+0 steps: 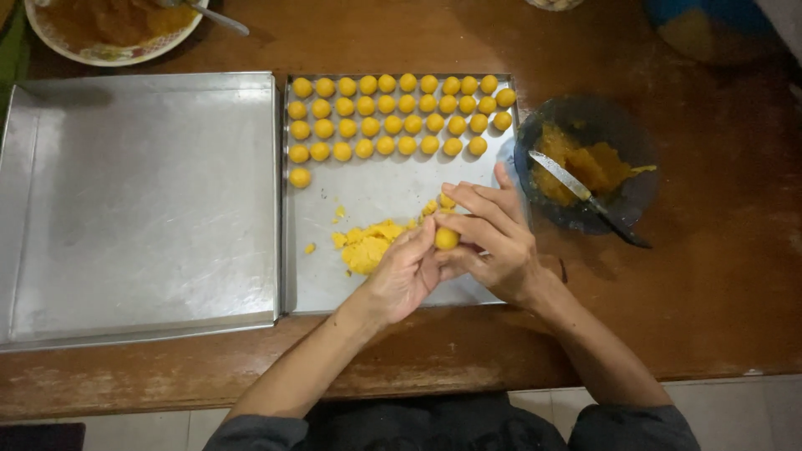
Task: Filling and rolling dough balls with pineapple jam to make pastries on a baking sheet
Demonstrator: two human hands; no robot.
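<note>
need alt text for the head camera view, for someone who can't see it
Two hands, the left hand and right hand, shape a small yellow dough ball between the fingertips above a metal tray holding rows of finished yellow balls and a loose dough pile. An empty tray lies to the left; a dark bowl with a knife sits to the right.

Bare hands, dark sleeves

Left hand [407, 271] and right hand [494, 242] wear no gloves or rings; forearms bare well back from the fingers, dark grey sleeves [251, 432] pushed up near the elbows.
</note>
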